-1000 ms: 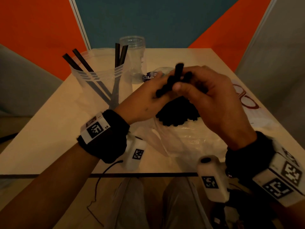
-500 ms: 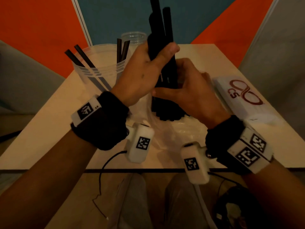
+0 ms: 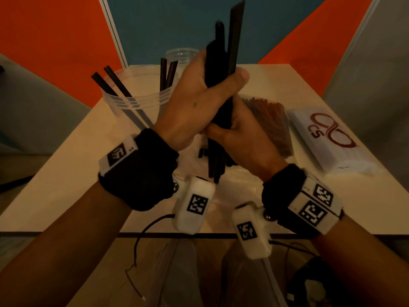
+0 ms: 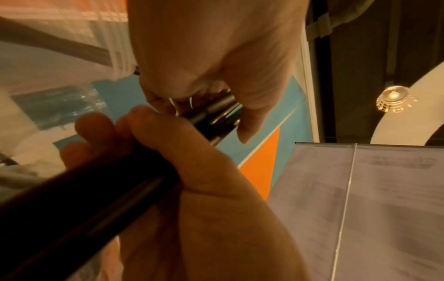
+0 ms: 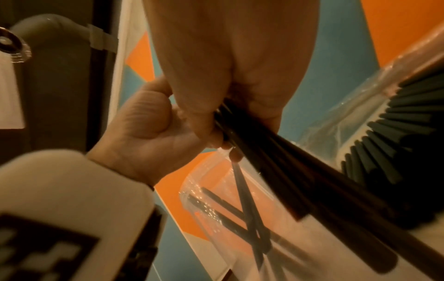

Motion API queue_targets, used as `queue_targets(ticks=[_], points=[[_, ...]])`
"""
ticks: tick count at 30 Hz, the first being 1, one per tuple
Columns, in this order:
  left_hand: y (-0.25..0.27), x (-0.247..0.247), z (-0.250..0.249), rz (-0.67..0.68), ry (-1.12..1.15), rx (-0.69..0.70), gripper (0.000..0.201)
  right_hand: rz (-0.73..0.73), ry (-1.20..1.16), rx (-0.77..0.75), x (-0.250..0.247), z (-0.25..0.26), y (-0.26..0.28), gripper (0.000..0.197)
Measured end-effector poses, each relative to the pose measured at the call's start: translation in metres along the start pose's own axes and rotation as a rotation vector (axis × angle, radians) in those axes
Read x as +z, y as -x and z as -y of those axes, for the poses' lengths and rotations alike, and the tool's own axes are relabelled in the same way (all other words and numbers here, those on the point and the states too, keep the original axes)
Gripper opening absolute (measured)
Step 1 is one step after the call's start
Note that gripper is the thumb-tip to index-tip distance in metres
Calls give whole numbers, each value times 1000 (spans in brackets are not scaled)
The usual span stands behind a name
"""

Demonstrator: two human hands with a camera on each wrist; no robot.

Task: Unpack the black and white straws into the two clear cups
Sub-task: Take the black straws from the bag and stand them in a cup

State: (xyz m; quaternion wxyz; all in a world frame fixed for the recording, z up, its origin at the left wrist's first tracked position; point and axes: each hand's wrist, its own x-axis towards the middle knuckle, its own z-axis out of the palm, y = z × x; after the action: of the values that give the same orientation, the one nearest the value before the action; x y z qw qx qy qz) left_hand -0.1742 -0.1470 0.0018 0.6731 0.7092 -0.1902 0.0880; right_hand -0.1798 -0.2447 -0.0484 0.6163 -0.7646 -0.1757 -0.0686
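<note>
A bundle of black straws is held nearly upright above the table, gripped high by the left hand, whose fingers and thumb are curled round it, and lower down by the right hand, likewise clenched round the stems. The large clear cup is taken as landmark: it stands just left of the bundle, behind the left hand, and four black straws are already leaning in it. A second clear cup is seen just behind and to the right of the large cup, partly hidden by the left hand. The opened clear plastic bag lies on the table in front of and to the right of the cup, below the hands, with the remaining black straws in it, as shown fanned in the right wrist view. Farther right of the cup a packet of brown sticks is lying, and beyond it a wrapped white pack with a red logo. Compared with half a second ago, the bundle has been drawn higher out of the bag, the hands have been raised with it, and the brown packet, hidden then by the right hand, has been uncovered.
</note>
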Motion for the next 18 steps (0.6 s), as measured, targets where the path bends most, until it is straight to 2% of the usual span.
queue_targets(ticks=[4, 7, 9, 12, 16, 18], points=[[3, -2, 8, 4, 52, -5, 50, 53, -12, 92, -2, -13, 5, 36], [3, -5, 9, 18, 42, 109, 72, 105, -35, 95, -3, -14, 6, 26], [2, -5, 8, 38, 34, 220, 77, 116, -31, 92, 0, -13, 8, 25], [2, -3, 8, 56, -10, 335, 63, 122, -56, 96, 3, -12, 12, 33], [5, -1, 17, 73, -106, 313, 16, 83, -139, 45, 2, -8, 12, 34], [6, -1, 18, 56, -111, 307, 9, 94, -145, 24, 2, -6, 10, 26]])
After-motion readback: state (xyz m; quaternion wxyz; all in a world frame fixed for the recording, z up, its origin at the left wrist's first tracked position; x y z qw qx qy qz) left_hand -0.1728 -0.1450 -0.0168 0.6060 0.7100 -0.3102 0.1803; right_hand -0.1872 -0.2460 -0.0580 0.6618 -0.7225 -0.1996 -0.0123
